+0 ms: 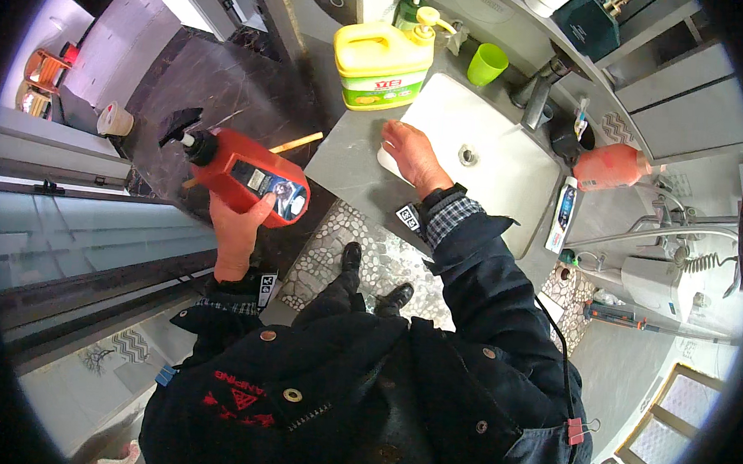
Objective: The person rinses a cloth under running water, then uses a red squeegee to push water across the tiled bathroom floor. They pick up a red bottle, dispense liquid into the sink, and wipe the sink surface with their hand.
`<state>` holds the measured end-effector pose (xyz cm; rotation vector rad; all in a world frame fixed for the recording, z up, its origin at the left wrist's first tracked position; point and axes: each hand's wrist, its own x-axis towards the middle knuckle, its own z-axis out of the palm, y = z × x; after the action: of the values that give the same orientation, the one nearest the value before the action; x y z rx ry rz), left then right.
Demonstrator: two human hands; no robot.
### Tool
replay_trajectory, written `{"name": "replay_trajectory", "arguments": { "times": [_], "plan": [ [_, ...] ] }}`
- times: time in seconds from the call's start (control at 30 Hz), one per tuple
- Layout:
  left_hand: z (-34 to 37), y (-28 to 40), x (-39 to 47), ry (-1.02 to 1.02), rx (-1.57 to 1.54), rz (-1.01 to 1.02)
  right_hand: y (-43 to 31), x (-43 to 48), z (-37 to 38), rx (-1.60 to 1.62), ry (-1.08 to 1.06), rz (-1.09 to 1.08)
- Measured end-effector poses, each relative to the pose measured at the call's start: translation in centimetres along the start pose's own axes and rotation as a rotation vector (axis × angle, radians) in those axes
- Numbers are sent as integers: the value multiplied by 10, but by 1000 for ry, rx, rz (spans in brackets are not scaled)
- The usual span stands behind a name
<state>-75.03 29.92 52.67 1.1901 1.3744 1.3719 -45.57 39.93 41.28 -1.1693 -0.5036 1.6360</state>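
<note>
My left hand (238,229) grips a red pump bottle (228,170) with a black pump head, tilted on its side over the dark floor left of the counter. My right hand (412,153) holds nothing; it lies over the left rim of the white sink basin (505,157), fingers pointing up the picture. Just above that hand, a yellow jug with a pump and a green label (382,64) stands on the grey counter (350,150). A lime-green cup (487,64) is behind the basin, near the dark faucet (539,93).
Right of the basin lie a toothpaste tube (562,214) and a pink bottle (610,168), beside a dark cup (573,138) holding a toothbrush. A mirror cabinet shelf overhangs the counter's back. A wooden stick (297,143) shows behind the red bottle. A glass door (97,239) stands at left.
</note>
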Motion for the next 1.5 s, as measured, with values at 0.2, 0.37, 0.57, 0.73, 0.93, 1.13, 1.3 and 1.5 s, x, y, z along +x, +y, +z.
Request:
{"name": "replay_trajectory", "arguments": {
  "times": [0.2,0.37,0.57,0.73,0.93,1.13,1.3,1.5],
  "plan": [
    [-25,-4,3,140,9,-33,21,-20,39,-891,31,-374],
    [-26,-6,4,148,-13,41,78,-56,76,-1752,169,-549],
    [-14,-6,10,90,67,92,72,-94,44,-1832,208,-562],
    [-3,-6,15,34,36,85,72,-164,-30,-1841,487,-374],
    [10,-1,16,-15,79,43,71,-237,-127,-1841,922,-203],
    [15,-4,19,-99,23,86,77,-314,-250,-1434,1264,60],
    [27,1,19,-150,21,131,101,-403,-320,-1414,1115,56],
    [77,11,11,-247,2,140,64,-345,-256,-1453,1183,-491]
  ]
}}
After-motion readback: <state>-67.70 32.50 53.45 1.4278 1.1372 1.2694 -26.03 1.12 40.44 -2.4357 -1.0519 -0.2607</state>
